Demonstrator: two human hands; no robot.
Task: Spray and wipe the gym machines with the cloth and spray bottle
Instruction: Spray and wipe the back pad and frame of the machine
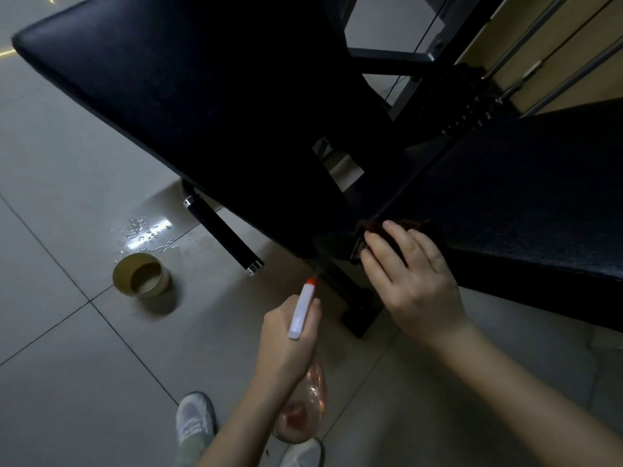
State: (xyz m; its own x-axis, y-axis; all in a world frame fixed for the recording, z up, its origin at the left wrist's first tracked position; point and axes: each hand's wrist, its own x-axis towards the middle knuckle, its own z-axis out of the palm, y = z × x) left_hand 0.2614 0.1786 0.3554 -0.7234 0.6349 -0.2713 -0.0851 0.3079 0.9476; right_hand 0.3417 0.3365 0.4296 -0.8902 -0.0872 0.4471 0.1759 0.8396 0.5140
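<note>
The left hand (290,335) is gripping the spray bottle (301,308), aiming at the machine's (202,112) near edge, while the right hand (414,281), fingers spread, is pressing the cloth (379,228) there, probably readying to wipe next.

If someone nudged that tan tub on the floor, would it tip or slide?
The tan tub looks thin-walled, like paper, so probably light and easily crushed. Upright and wide for its height, it would likely slide rather than tip. The wet patch beside it might help it skid.
</note>
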